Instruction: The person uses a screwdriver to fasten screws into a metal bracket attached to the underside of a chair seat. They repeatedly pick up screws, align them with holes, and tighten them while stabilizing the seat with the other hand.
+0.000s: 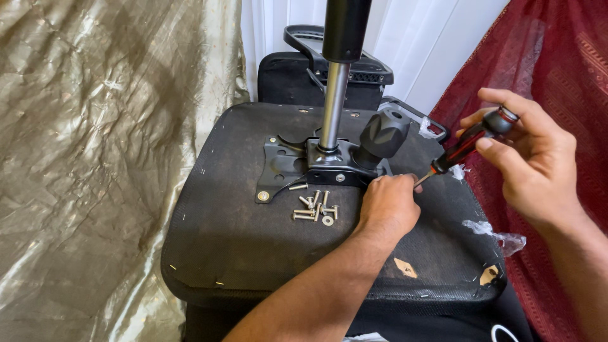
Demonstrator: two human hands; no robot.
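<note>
The right hand (538,158), at the right of the frame, holds a screwdriver (465,147) with a red and black handle; its fingers (500,104) wrap closed around the handle's rear end, thumb beneath and index finger over the top. The screwdriver slopes down and to the left, and its metal shaft ends at the left hand (387,206), just right of centre. The left hand rests knuckles up on the upturned chair seat (234,234), a black fabric-covered underside that fills the middle of the frame. Its fingers are curled downward against the right edge of the black metal mounting plate (285,168); the fingertips are hidden, so it cannot be told whether they pinch anything. The shaft tip meets the hand at the index finger side and is partly concealed there. A chrome gas-lift column (332,104) rises from the plate toward the top of the frame, with a black sleeve (345,28) above it. A black adjustment knob (383,133) stands just beside the column, directly above the left hand. A cluster of loose screws and a washer (315,210) lies on the seat, just left of the left hand and below the plate. Crinkled gold fabric (95,158) fills the left of the frame; dark red patterned fabric (557,57) occupies the upper right.
</note>
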